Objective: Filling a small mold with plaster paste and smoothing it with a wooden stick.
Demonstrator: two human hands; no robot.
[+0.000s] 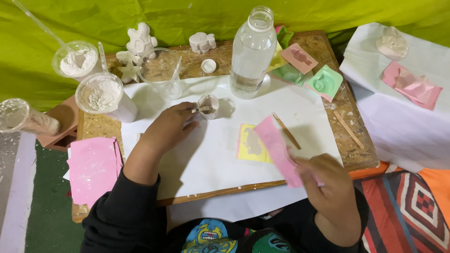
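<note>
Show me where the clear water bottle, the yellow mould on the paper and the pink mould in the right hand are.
clear water bottle (252, 56), head view, middle of its body.
yellow mould (249, 145), head view, its left half.
pink mould (276, 147), head view, middle of the raised sheet, above the right hand (330, 187).

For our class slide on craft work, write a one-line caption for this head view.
Left hand stirs a small cup with a stick while right hand holds a pink mould above white paper.

Beyond the left hand (166, 129) stood one clear bottle (252, 51), one bottle cap (208, 65) and three cups of white powder (99, 93). Perhaps four white plaster figures (140, 42) sat farther back, though the cluster blurred together. Two wooden sticks (348, 129) lay near the right hand (328, 182).
</note>
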